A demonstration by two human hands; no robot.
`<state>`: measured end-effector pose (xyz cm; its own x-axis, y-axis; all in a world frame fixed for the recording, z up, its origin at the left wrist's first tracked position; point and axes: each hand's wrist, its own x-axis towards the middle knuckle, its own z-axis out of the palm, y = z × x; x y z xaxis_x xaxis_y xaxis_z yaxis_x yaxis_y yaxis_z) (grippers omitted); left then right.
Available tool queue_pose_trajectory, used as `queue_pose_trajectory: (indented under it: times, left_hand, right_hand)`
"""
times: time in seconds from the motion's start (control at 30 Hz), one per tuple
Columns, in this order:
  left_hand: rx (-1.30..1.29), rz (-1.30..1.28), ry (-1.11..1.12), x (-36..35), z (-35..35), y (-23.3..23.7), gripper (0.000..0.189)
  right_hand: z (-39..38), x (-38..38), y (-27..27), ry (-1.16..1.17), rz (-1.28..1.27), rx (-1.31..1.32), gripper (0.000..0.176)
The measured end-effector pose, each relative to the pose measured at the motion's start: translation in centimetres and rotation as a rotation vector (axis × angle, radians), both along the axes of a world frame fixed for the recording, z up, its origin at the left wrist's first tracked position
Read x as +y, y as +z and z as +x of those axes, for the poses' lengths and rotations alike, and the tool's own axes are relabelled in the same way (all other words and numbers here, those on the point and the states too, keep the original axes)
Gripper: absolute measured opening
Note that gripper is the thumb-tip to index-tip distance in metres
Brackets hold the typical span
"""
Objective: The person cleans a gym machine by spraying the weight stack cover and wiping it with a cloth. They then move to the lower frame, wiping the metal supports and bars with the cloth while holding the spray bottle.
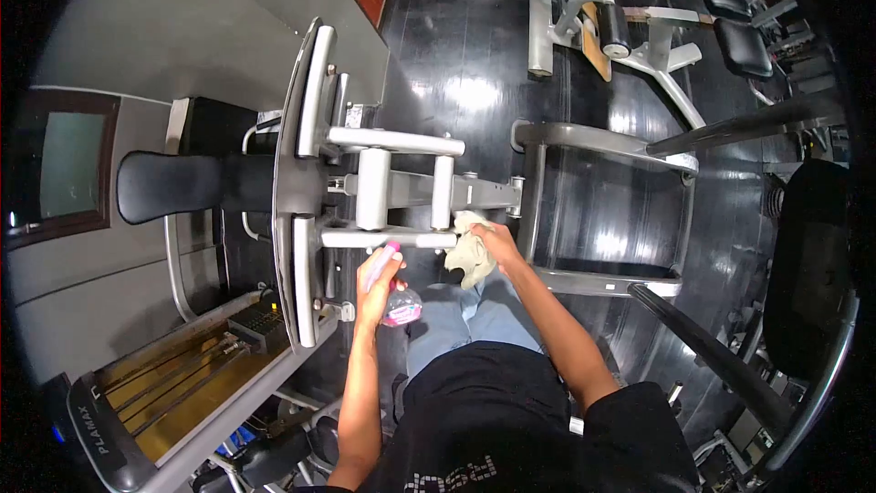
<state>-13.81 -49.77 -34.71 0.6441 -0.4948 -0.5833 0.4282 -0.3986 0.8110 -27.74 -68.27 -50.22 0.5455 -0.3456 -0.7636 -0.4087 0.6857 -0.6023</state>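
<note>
My left hand [376,281] is wrapped round a spray bottle [402,309] with a pink nozzle and clear body, held just below the silver frame of an exercise machine [392,238]. In my right hand [495,245] is a crumpled cream cloth [470,256], up against the end of that machine's lower tube. The fingertips of the right hand are partly hidden by the cloth. Two padded-looking silver cross rollers [372,190] join the machine's upper and lower tubes.
A dark metal frame [602,134] stands close on the right. A black seat pad [170,187] is at left, above a weight stack housing [114,438]. Another bench machine [662,46] sits at upper right on the shiny black floor [456,46].
</note>
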Motion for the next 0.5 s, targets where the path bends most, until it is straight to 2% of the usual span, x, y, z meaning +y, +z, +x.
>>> queue_pose_trajectory:
  times: [0.03,0.1,0.13,0.23,0.33,0.4,0.43,0.47,0.5]
  left_hand:
    - [-0.019,0.009,0.008,-0.5,0.2,-0.3,0.029]
    - [-0.037,0.01,-0.01,-1.2,0.7,-0.4,0.03]
    - [-0.053,0.007,-0.017,-1.4,1.0,-0.4,0.031]
    - [-0.083,-0.004,-0.004,-1.7,1.4,-0.3,0.031]
    - [-0.14,0.0,0.046,-1.5,1.5,-0.2,0.028]
    - [-0.188,-0.002,0.072,-1.5,2.1,0.2,0.026]
    - [-0.229,0.029,0.086,-1.4,2.3,0.4,0.025]
    - [-0.27,0.06,0.103,-1.4,2.6,0.5,0.024]
    - [-0.327,0.02,0.141,-1.3,2.8,0.5,0.025]
  right_hand:
    - [0.2,0.3,-1.0,-0.008,0.003,-0.002,0.03]
    - [1.2,1.1,-1.3,0.16,-0.009,0.045,0.027]
    - [1.5,1.6,-1.3,0.209,-0.164,0.152,0.029]
    - [0.5,0.6,-1.9,0.197,-0.191,0.083,0.032]
    - [-0.3,-1.5,2.5,0.259,-0.134,-0.008,0.035]
    - [-0.2,-2.9,6.4,0.214,-0.068,-0.087,0.034]
    - [0.0,-3.4,6.9,0.222,-0.123,-0.076,0.044]
    - [0.5,-3.9,6.9,0.233,-0.133,-0.084,0.044]
    - [1.0,-4.3,6.9,0.242,-0.264,-0.071,0.043]
